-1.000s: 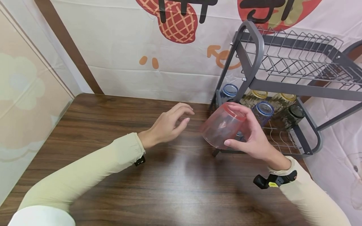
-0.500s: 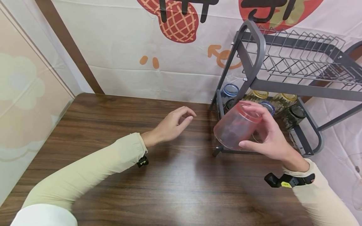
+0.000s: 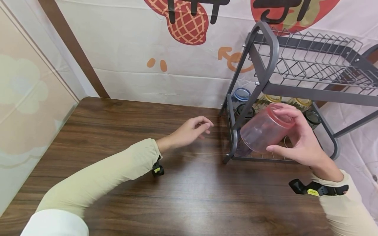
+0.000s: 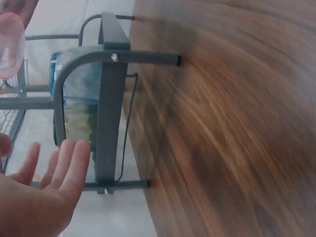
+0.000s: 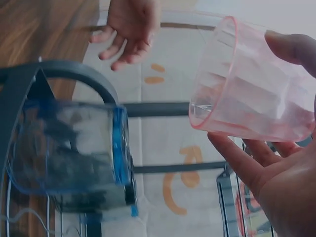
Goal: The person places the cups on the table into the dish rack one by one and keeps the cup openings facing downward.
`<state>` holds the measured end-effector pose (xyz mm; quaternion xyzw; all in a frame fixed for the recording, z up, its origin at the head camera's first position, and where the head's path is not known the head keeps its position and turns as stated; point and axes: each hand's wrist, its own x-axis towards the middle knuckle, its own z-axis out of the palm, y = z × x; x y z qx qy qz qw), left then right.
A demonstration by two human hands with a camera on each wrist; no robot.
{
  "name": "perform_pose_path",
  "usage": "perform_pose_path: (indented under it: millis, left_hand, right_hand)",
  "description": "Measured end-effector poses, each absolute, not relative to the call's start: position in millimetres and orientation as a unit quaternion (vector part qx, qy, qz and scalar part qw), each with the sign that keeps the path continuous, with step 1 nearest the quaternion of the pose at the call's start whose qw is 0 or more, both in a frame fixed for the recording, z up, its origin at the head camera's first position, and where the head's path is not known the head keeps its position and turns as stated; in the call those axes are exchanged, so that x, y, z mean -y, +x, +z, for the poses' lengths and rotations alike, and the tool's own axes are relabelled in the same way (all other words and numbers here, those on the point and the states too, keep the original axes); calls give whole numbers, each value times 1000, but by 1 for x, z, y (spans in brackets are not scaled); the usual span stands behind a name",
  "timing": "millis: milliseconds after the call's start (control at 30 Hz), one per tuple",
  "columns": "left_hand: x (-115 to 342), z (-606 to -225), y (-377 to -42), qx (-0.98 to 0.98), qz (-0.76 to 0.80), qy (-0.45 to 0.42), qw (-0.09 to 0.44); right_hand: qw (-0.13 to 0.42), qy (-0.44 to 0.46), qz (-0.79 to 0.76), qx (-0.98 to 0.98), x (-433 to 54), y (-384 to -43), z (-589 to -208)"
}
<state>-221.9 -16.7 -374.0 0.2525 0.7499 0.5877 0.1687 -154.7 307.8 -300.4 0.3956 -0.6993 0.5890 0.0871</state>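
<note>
My right hand (image 3: 307, 144) grips a clear pink plastic cup (image 3: 262, 131) around its base end, thumb on one side and fingers on the other. The cup tilts, base up and mouth toward the lower left, overlapping the lower shelf of the metal rack (image 3: 319, 91) in the head view. In the right wrist view the pink cup (image 5: 256, 84) shows as empty, with a blue cup (image 5: 69, 148) on the shelf near it. My left hand (image 3: 192, 131) hovers left of the rack, fingers loosely bent, holding nothing.
Blue (image 3: 242, 94), dark (image 3: 246, 110) and yellow-rimmed cups (image 3: 273, 99) stand upside down on the lower shelf. The upper wire basket (image 3: 319, 65) rises above them. A dark wood table (image 3: 183, 190) lies below, backed by a printed cloth (image 3: 124, 62).
My right hand has carried the pink cup rightward, across the front of the rack's lower shelf. My left hand has drifted a little right and down.
</note>
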Motion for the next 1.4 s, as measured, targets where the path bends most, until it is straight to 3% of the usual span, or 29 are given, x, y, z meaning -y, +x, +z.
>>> perform_pose_path:
  millis: [500,733,967,1400]
  left_hand:
    - [-32,-377,-212,-758,535,261,266]
    - [-43,-378,-211,-754,535,274,264]
    - [-51,-379,-214,-741,562,233,283]
    - [-67,-387,-210,-751,578,198,248]
  right_hand:
    - [73,404,591,694,-342,-156,-294]
    - [85,408,599,684,-357,-157,-294]
    - [98,389,555,729,-379,-159,-301]
    - [127,256,283,915,-393,-158,-315]
